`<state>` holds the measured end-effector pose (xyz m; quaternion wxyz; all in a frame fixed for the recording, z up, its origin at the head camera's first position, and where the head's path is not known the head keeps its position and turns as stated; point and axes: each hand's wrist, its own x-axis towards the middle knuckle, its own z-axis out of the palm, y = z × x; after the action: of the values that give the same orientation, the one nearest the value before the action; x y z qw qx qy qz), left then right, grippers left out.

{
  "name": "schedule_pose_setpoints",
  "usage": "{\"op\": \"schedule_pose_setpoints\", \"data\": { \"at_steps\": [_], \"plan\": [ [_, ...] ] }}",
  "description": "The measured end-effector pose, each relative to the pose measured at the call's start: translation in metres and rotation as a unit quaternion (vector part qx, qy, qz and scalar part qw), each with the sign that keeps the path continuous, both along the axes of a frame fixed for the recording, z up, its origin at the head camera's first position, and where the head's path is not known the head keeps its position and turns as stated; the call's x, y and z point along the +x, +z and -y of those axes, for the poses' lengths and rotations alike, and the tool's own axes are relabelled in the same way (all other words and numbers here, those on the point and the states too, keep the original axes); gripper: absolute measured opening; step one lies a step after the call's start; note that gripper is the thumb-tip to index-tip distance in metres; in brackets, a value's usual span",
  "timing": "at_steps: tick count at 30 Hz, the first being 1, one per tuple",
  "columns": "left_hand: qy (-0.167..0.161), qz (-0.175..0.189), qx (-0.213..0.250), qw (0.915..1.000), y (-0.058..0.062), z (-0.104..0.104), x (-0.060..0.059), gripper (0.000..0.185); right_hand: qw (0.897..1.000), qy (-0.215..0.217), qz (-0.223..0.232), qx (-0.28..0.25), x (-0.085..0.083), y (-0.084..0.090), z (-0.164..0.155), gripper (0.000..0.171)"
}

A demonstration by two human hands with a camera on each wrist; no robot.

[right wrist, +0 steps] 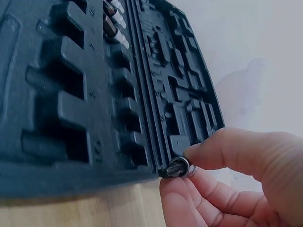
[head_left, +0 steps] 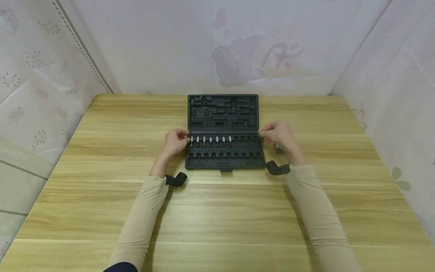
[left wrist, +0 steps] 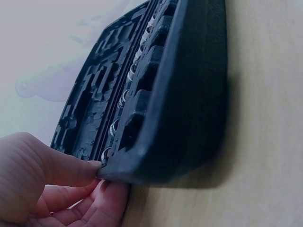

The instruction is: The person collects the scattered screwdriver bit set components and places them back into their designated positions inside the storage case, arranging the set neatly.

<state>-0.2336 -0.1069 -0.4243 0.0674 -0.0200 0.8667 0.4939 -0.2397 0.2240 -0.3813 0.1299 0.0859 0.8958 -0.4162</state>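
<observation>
A black plastic tool case [head_left: 225, 155] lies open and flat in the middle of the wooden table, lid [head_left: 222, 111] to the far side. Several silver bits [head_left: 210, 141] stand in its upper row of slots. My left hand [head_left: 185, 139] pinches the case's left edge at the hinge line; in the left wrist view the thumb sits on top and the fingers [left wrist: 111, 196] under the case [left wrist: 180, 94]. At the case's right edge my right hand [head_left: 263, 138] pinches a small socket bit [right wrist: 179, 167] between thumb and fingers, beside the case [right wrist: 71, 109].
A few small metal pieces [head_left: 279, 148] lie on the table just right of the case, under my right hand. The wooden table [head_left: 102, 211] is walled by pale fabric on three sides. Black wrist cameras [head_left: 176, 179] sit on both forearms.
</observation>
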Motion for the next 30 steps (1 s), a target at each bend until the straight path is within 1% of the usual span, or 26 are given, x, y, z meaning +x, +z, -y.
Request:
{"op": "schedule_pose_setpoints", "data": {
  "at_steps": [8,15,19,30],
  "plan": [
    [0.002,-0.001,0.003,1.0,0.0,-0.001,0.0,0.024,1.0,0.001,-0.005,-0.008,0.0,-0.001,0.007,0.023],
    [0.001,-0.004,-0.002,1.0,-0.001,0.0,0.0,0.024,1.0,0.006,0.015,-0.016,-0.003,-0.001,0.017,0.022],
    [0.001,-0.005,-0.002,1.0,-0.001,0.0,0.0,0.024,1.0,0.011,0.018,-0.015,-0.005,-0.002,0.022,0.022],
    [0.004,0.004,-0.002,1.0,0.0,-0.001,-0.001,0.025,1.0,0.021,0.008,-0.015,-0.006,-0.004,0.034,0.019]
  ]
}}
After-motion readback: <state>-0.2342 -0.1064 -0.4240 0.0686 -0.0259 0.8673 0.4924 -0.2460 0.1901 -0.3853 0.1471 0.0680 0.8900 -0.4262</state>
